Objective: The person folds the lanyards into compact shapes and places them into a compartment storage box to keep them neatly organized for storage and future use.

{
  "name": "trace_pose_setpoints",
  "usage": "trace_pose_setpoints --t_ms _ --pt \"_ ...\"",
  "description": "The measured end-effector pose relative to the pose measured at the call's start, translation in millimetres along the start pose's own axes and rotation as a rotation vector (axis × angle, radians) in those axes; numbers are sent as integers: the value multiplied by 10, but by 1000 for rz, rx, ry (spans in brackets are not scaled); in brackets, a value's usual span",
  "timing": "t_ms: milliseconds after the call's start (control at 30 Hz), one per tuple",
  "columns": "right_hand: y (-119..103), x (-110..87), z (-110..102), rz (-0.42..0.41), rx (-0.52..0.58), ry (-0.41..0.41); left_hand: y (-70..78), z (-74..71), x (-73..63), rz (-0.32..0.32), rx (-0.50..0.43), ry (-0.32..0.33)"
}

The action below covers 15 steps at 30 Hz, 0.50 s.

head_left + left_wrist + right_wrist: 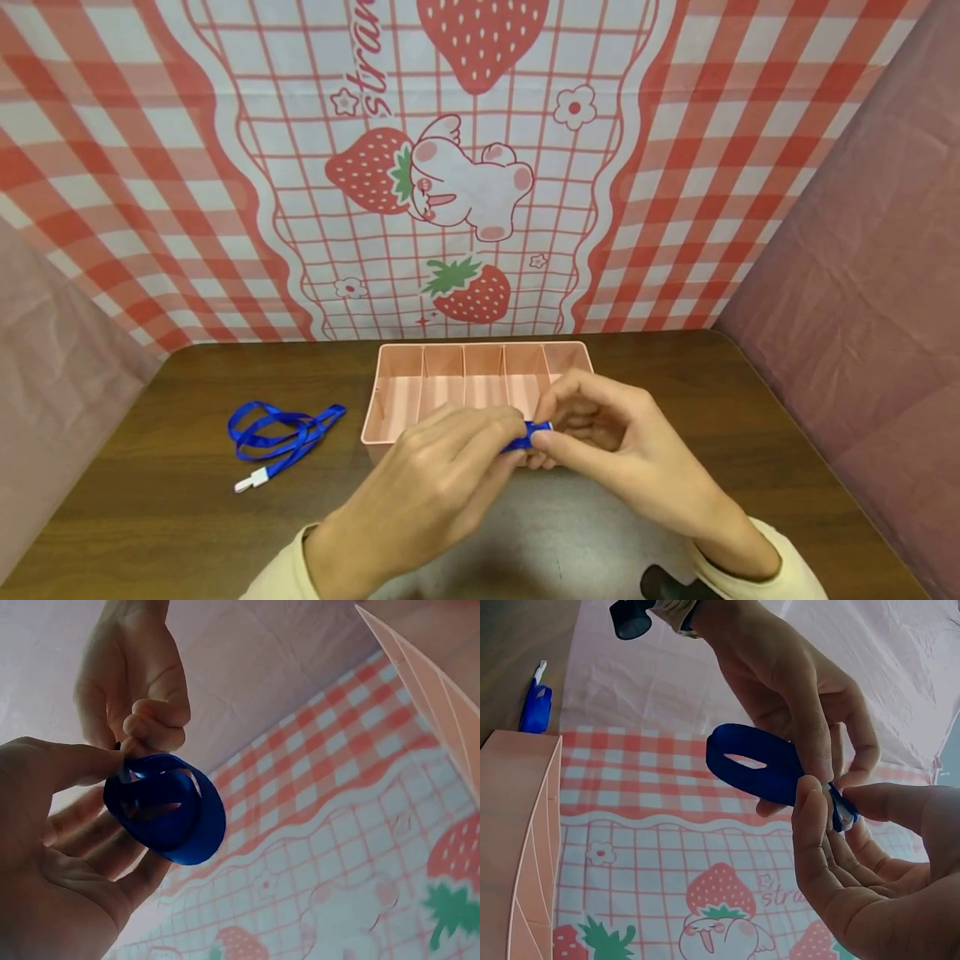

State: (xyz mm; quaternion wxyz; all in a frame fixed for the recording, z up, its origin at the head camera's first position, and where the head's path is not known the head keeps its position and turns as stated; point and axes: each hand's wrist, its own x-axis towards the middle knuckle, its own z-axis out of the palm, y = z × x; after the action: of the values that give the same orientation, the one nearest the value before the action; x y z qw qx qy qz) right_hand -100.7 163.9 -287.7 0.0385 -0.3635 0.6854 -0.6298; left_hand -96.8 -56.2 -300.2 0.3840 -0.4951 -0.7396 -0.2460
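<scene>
A blue lanyard (769, 774), wound into a small flat coil, is held between both hands in front of the organizer box. My left hand (442, 467) grips the coil between thumb and fingers, hiding most of it in the head view. At its right end, my right hand (630, 450) pinches the band with thumb and fingertips. Loops of the coil (202, 829) stand out beyond the fingers in the left wrist view. Beside the right fingertips, a small shiny clip (844, 817) shows in the right wrist view.
A pink box (397, 412) with several compartments stands behind the hands on the dark wooden table (150, 492). Another blue lanyard (281, 433) with a white clip (251, 480) lies loosely looped to the left. Strawberry-patterned cloth (480, 208) hangs behind the table.
</scene>
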Motion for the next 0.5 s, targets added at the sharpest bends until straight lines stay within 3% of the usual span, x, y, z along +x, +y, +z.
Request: trace_pose_setpoints --t_ms 233,367,500 --pt "-26 -11 -17 -8 -32 -3 -33 14 -38 -191 -202 -136" --pt "-53 -23 -38 6 -71 14 -47 17 -51 -183 -246 -177" --pt "-76 -33 -79 -2 -171 30 -48 -15 -63 -175 -209 -187"
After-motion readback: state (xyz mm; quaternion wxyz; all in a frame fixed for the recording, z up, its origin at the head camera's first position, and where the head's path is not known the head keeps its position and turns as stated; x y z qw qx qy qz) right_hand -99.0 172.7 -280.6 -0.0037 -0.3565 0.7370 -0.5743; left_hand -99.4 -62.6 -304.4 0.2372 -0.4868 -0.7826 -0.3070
